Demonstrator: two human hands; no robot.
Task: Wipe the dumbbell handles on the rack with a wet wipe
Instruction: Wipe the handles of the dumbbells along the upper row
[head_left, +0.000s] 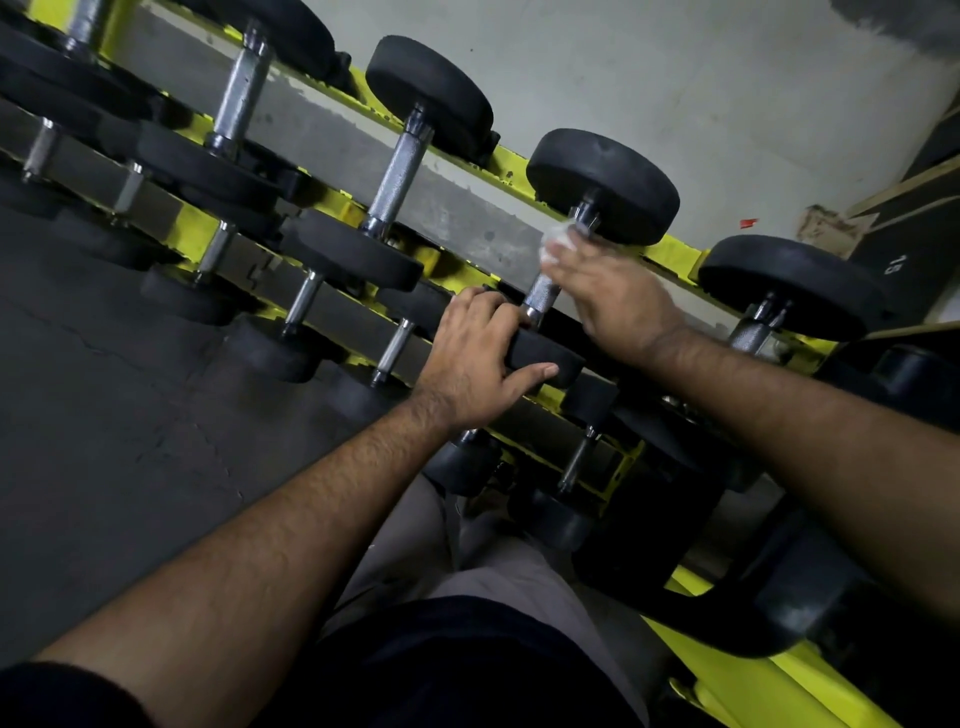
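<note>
Rack, top row, left to right: two knurled handles bare, no hand on them; wiped or not, cannot tell. 
Left hand: fingers curled over near head of dumbbell, thumb along its front, steadying. 
Right hand: fingers pinch wet wipe against upper end of that handle, mid-wipe. 
Rightmost handle and lower rows: judged still pending.

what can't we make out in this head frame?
- Wet wipe: mostly hidden under the right hand; motion-blurred.
- Handle under the wipe: upper part covered by that hand.
- Near weight head: partly hidden by the left hand.
- Rack: cut off by the frame's left and right edges.
</note>
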